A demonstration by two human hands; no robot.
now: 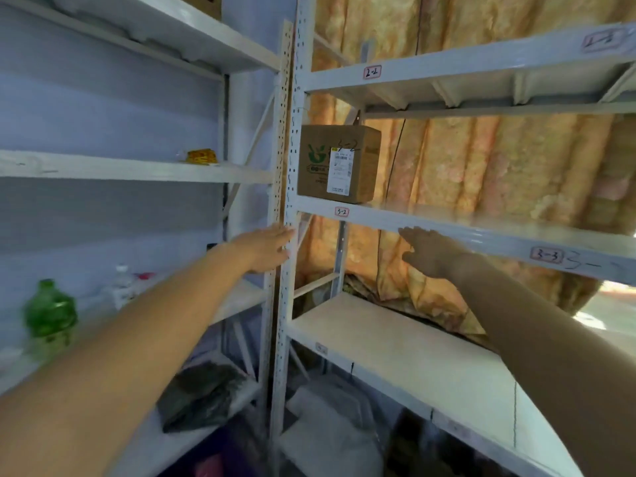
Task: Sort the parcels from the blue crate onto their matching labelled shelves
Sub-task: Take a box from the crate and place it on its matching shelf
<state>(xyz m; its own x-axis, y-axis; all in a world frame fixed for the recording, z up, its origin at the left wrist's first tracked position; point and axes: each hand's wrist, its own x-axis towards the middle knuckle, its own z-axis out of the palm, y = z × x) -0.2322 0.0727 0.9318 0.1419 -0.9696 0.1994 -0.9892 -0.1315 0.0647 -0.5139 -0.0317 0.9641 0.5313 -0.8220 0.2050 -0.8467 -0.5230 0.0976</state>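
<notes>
Fingers [280, 235] of both the left hand [266, 247] and right hand [430, 251] are hanging spread and empty below the cardboard box [339, 163] sitting on the 3-2 shelf [395, 218], so this placing looks finished and the next move is probably fetching another parcel.

- Shelf 3-2 [447, 220] lay bare to the right of the cardboard box [339, 163], which filled its left end.
- The perforated upright [290, 187] blocked the left side.

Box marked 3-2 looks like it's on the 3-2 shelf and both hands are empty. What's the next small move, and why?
Probably draw both hands back and turn to fetch the next parcel. The cardboard box stands on the shelf above the 3-2 label, matching its handwritten mark; the left hand and right hand are open, off it.
</notes>
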